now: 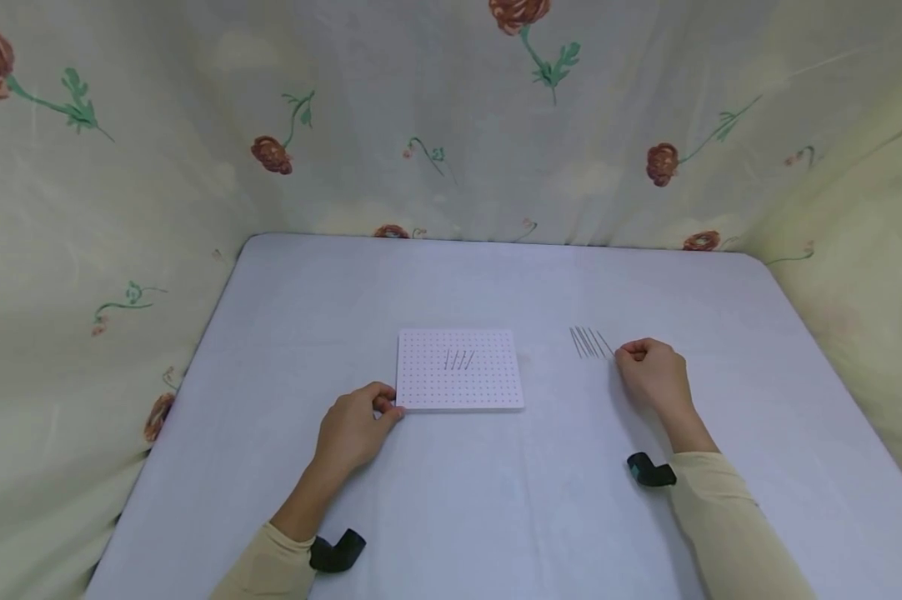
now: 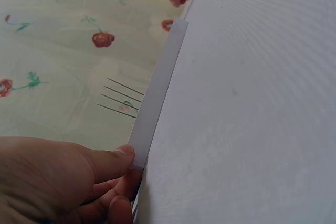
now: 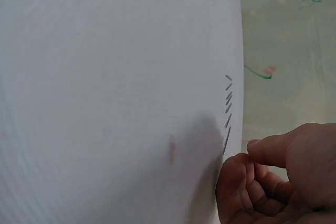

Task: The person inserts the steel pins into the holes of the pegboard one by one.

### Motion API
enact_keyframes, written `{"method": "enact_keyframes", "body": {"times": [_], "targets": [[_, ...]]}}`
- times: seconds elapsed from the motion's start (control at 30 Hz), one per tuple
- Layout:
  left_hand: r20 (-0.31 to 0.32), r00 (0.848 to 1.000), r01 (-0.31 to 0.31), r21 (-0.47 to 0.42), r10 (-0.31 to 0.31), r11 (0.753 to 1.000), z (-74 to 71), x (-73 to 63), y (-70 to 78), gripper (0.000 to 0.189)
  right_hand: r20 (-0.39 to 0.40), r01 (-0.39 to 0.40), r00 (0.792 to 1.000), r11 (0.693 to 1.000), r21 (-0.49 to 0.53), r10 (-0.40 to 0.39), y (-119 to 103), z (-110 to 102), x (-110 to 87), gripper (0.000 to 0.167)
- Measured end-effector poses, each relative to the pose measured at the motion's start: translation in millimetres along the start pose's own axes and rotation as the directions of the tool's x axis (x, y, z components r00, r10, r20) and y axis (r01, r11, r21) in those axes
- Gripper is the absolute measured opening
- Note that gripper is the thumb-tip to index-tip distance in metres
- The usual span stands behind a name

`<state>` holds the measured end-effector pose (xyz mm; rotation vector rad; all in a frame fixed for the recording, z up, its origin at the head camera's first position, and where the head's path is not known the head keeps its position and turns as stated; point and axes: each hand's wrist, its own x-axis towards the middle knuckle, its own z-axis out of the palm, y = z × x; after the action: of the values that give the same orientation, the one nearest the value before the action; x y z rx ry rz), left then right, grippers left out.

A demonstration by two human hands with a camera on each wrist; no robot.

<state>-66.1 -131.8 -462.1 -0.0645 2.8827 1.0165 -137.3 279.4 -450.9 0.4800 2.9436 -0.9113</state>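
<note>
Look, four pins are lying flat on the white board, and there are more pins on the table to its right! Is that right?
Not quite: the four pins stick up from the white board, as the left wrist view shows. More pins are on the table to its right.

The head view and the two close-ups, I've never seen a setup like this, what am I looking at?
There's no robot here, just a person working bare-handed. The head view comes from a head-worn camera looking down; each close-up comes from a wrist camera. On the white table lies a holed board with four pins standing in it, and loose pins lie to its right. The left hand holds the board's near-left corner. The right hand reaches the closest loose pin; a grip isn't clear.
</note>
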Motion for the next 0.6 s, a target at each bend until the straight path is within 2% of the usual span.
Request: {"method": "enact_keyframes", "body": {"times": [0.27, 0.6], "targets": [[0.001, 1.000, -0.003, -0.001, 0.003, 1.000, -0.4, -1.2, 1.3, 0.029, 0.032, -0.029, 0.999, 0.998, -0.051, 0.031, 3.3, -0.4, 3.9, 0.036], [-0.006, 1.000, 0.009, 0.001, -0.009, 1.000, -1.1, -2.1, 1.8, 0.030, 0.089, 0.016, 0.996, 0.992, -0.126, -0.005, -3.7, -2.2, 5.7, 0.033]]}}
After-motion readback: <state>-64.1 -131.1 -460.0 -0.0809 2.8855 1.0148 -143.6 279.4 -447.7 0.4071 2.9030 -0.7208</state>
